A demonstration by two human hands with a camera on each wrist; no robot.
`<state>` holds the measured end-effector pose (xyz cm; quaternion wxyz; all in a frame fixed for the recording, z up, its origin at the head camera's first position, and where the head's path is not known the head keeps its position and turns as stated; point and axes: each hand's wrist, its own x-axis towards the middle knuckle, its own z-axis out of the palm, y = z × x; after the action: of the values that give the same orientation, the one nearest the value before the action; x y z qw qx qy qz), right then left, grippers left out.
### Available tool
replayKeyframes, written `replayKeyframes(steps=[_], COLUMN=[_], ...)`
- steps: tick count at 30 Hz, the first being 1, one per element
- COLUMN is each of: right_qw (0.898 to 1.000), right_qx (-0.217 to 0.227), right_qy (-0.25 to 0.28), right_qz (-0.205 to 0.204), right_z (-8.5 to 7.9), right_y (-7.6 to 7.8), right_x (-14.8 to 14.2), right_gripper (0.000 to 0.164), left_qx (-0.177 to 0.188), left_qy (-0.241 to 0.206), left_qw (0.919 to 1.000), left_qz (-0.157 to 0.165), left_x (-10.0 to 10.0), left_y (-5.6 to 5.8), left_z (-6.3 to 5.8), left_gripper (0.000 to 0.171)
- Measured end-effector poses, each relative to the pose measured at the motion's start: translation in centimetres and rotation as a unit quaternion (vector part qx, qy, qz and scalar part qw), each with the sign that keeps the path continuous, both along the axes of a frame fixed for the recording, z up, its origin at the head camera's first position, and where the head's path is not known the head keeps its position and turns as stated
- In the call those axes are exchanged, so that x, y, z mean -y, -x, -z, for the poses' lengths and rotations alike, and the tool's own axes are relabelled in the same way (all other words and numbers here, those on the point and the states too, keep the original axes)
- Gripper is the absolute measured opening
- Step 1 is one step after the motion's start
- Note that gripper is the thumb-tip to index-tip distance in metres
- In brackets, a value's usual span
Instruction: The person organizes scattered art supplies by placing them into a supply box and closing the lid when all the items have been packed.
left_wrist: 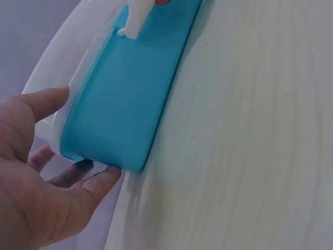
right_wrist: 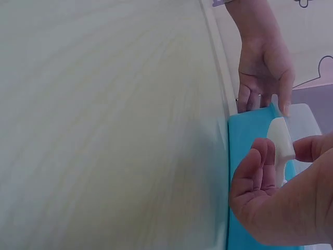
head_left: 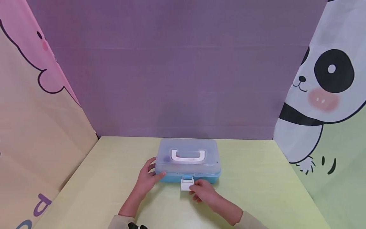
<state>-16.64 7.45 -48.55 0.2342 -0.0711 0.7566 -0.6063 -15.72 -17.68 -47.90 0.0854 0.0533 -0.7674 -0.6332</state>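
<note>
A plastic storage box [head_left: 171,177] with a blue base, a clear lid [head_left: 187,144] and a white carry handle [head_left: 188,159] stands on the table. The lid lies down on the base; the contents are blurred through it. My left hand [head_left: 146,181] holds the box's left front corner, thumb at the lid's front rim, fingers against the end wall, as the left wrist view shows on the blue wall [left_wrist: 117,104]. At the front, the white latch [head_left: 187,184] sticks out from the box. My right hand [head_left: 206,192] pinches this latch [right_wrist: 281,138] between thumb and fingers.
The pale yellow table [head_left: 251,187] carries the box near its back edge. Behind it stands a purple wall panel [head_left: 183,79]. Side panels with a pink figure [head_left: 31,38] and a panda [head_left: 328,89] flank the table.
</note>
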Motion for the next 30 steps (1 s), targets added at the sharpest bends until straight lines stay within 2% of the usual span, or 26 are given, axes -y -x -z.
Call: replayKeyframes(steps=[6, 10, 12, 14, 15, 16, 17, 18, 20, 22, 23, 24, 25, 27, 28, 30], right_qw=[1.0, 1.0, 0.998, 0.993, 0.984, 0.97, 0.946, 0.912, 0.824, 0.731, 0.691, 0.655, 0.629, 0.594, 0.583, 0.567], right_qx=[0.009, -0.012, -0.044, -0.116, -0.167, -0.228, -0.297, -0.372, -0.508, -0.617, -0.659, -0.692, -0.715, -0.744, -0.753, -0.761], right_qy=[0.012, 0.027, 0.029, -0.006, -0.035, -0.075, -0.117, -0.164, -0.244, -0.288, -0.295, -0.301, -0.303, -0.304, -0.304, -0.312], right_qz=[0.004, -0.008, -0.021, -0.037, -0.044, -0.051, -0.055, -0.056, -0.054, -0.047, -0.042, -0.038, -0.036, -0.034, -0.033, -0.033], right_z=[-0.3, -0.5, -0.6, -0.5, -0.5, -0.4, -0.3, -0.2, -0.3, -0.4, -0.5, -0.6, -0.7, -0.9, -0.9, -0.9], right_y=[-0.4, -0.7, -0.7, -0.7, -0.7, -0.6, -0.4, -0.3, 0.0, 0.4, 0.6, 0.8, 1.0, 1.2, 1.3, 1.4], right_x=[-0.2, -0.5, -0.6, -0.8, -0.9, -0.9, -1.0, -1.0, -1.1, -1.0, -0.9, -0.9, -0.9, -0.8, -0.7, -0.7], right_gripper=[0.02, 0.024, 0.023, 0.02, 0.018, 0.017, 0.017, 0.017, 0.017, 0.014, 0.011, 0.008, 0.009, 0.018, 0.025, 0.038], left_qx=[0.008, 0.01, 0.009, 0.01, 0.011, 0.011, 0.012, 0.014, 0.018, 0.02, 0.021, 0.022, 0.022, 0.022, 0.022, 0.022], left_qy=[0.004, 0.01, 0.012, 0.015, 0.017, 0.019, 0.019, 0.019, 0.023, 0.023, 0.024, 0.024, 0.024, 0.02, 0.018, 0.015], left_qw=[0.9999, 0.9999, 0.9999, 0.9998, 0.9998, 0.9998, 0.9997, 0.9997, 0.9996, 0.9995, 0.9995, 0.9995, 0.9994, 0.9996, 0.9996, 0.9997], left_qz=[0.011, 0.009, 0.006, 0.003, 0.002, 0.002, 0.001, 0.0, -0.002, -0.005, -0.006, -0.006, -0.006, -0.005, -0.005, -0.002], left_x=[-0.1, -0.2, -0.2, -0.2, -0.2, -0.2, -0.2, -0.2, -0.1, -0.1, -0.1, 0.0, 0.0, 0.0, 0.0, 0.1], left_y=[0.4, 0.4, 0.4, 0.5, 0.5, 0.5, 0.5, 0.4, 0.4, 0.2, 0.2, 0.2, 0.2, 0.2, 0.2, 0.3], left_z=[0.2, 0.1, 0.1, 0.1, 0.1, 0.2, 0.2, 0.3, 0.4, 0.4, 0.5, 0.5, 0.5, 0.6, 0.6, 0.7], left_gripper=[0.073, 0.073, 0.073, 0.073, 0.074, 0.074, 0.074, 0.074, 0.075, 0.075, 0.075, 0.075, 0.075, 0.075, 0.075, 0.075])
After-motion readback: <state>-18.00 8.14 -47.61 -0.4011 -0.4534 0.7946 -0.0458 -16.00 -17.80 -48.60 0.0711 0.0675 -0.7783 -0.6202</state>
